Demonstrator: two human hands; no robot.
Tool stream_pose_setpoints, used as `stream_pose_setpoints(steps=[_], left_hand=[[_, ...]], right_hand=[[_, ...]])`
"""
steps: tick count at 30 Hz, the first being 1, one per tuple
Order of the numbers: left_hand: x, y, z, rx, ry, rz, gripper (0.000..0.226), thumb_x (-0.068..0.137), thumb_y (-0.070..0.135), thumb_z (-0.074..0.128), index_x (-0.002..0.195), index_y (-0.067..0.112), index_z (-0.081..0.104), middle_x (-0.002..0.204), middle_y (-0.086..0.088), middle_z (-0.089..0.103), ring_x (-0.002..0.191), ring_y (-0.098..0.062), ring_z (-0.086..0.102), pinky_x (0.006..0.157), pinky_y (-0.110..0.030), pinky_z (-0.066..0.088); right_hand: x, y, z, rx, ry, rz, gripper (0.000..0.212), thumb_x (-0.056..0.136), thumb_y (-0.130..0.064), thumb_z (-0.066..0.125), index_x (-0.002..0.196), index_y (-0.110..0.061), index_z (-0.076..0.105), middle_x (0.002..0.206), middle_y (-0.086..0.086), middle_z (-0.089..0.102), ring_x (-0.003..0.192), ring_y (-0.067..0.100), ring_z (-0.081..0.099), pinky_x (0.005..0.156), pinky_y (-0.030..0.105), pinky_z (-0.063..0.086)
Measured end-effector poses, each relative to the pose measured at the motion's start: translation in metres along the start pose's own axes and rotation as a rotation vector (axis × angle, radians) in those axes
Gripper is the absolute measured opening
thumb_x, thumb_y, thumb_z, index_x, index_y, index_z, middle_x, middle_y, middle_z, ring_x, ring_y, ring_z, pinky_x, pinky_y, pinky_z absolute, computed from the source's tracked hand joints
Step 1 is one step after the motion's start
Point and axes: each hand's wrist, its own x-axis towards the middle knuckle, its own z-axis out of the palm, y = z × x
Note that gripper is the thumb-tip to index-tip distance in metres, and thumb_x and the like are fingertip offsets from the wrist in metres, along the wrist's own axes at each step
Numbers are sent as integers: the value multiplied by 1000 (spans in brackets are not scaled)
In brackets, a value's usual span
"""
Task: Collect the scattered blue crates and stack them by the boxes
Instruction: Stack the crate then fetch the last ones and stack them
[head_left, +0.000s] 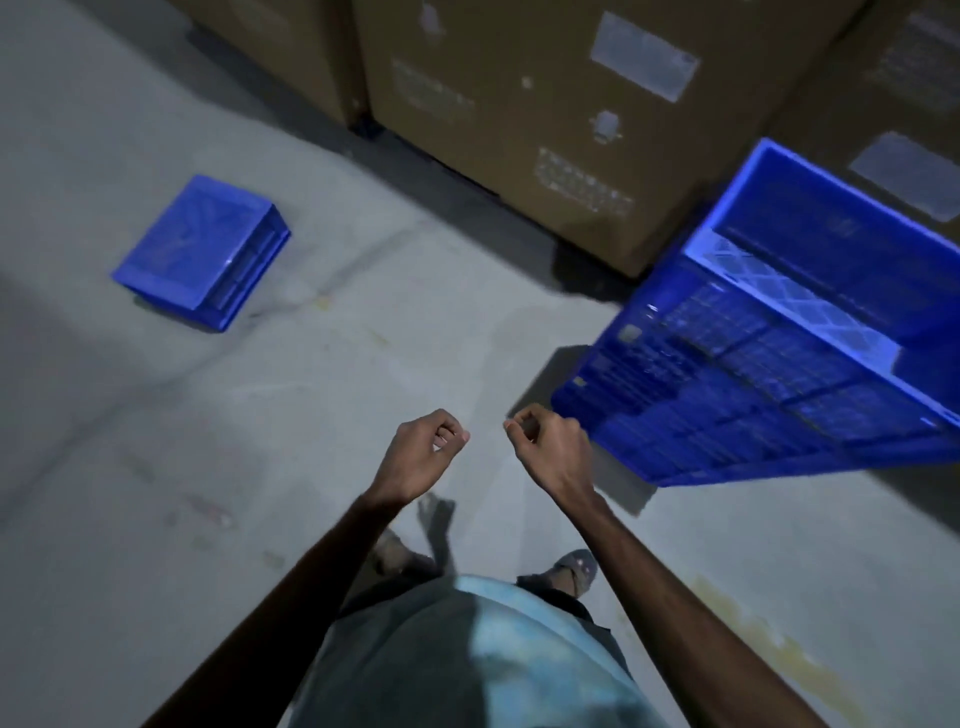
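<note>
A stack of blue crates stands at the right, against the brown cardboard boxes. A single blue crate lies upside down on the grey floor at the far left, apart from the stack. My left hand and my right hand hover side by side in front of me, above the floor. Their fingers are loosely curled and hold nothing. My right hand is just left of the stack's lower corner and does not touch it.
Tall cardboard boxes line the back and the right. Open grey concrete floor spreads between the lone crate and the stack. My sandalled feet show below my hands. A yellowish stain marks the floor at the lower right.
</note>
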Motion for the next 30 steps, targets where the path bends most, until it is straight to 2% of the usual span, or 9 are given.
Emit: stream_pose_setpoints(steps=[3, 8, 12, 17, 20, 22, 23, 26, 30], left_hand=[[0, -39, -63, -37, 65, -47, 17, 90, 41, 65, 89, 25, 68, 87, 10, 75, 81, -13, 69, 81, -31, 57], [-13, -98, -164, -75, 199, -170, 15, 94, 31, 71, 90, 17, 70, 85, 4, 75, 78, -13, 67, 80, -31, 56], [-21, -137, -234, -115, 313, -256, 23, 86, 52, 63, 85, 30, 69, 85, 6, 75, 78, -8, 67, 77, -24, 54], [-15, -168, -310, -133, 459, -307, 11, 93, 22, 74, 84, 23, 70, 76, 8, 72, 73, -5, 66, 70, -17, 51], [-1, -186, -358, -111, 495, -328, 22, 93, 18, 73, 80, 36, 67, 75, 20, 71, 73, 1, 65, 72, -16, 49], [12, -202, -395, -132, 505, -356, 14, 89, 34, 67, 77, 42, 64, 73, 30, 68, 70, 6, 62, 71, -17, 48], [17, -210, -416, -158, 530, -368, 9, 85, 43, 63, 77, 40, 64, 71, 29, 67, 67, 5, 61, 69, -21, 48], [33, -232, -483, -163, 558, -372, 25, 88, 50, 62, 84, 25, 65, 73, 12, 68, 67, -4, 62, 66, -24, 49], [51, -252, -576, -113, 554, -428, 14, 98, 27, 69, 90, 16, 68, 83, 2, 71, 74, -5, 65, 64, -11, 45]], right_hand=[[17, -74, 46, -9, -38, -26, 21, 92, -51, 62, 92, -32, 70, 75, -10, 73, 81, 19, 70, 73, 30, 51], [33, -177, 115, -28, -152, -72, 23, 91, -53, 61, 95, -32, 70, 78, -12, 72, 85, 19, 70, 76, 31, 49], [47, -245, 158, -54, -242, -126, 23, 92, -54, 61, 95, -32, 69, 77, -14, 71, 87, 17, 69, 82, 32, 50], [82, -334, 204, -116, -323, -237, 21, 92, -52, 63, 95, -32, 70, 74, -14, 68, 83, 16, 67, 73, 29, 42], [114, -389, 237, -140, -356, -301, 20, 92, -50, 63, 95, -32, 70, 81, -11, 75, 84, 18, 70, 73, 29, 46], [139, -428, 261, -136, -385, -326, 21, 92, -51, 63, 95, -31, 70, 82, -10, 75, 86, 19, 70, 78, 31, 50], [151, -449, 273, -126, -401, -325, 21, 91, -51, 63, 95, -31, 70, 82, -10, 75, 86, 19, 69, 80, 31, 51], [187, -515, 308, -116, -455, -322, 22, 91, -51, 64, 95, -31, 71, 79, -12, 72, 90, 22, 69, 81, 32, 49], [224, -608, 344, -137, -503, -358, 24, 92, -52, 64, 96, -29, 71, 83, -10, 73, 97, 24, 69, 81, 31, 47]])
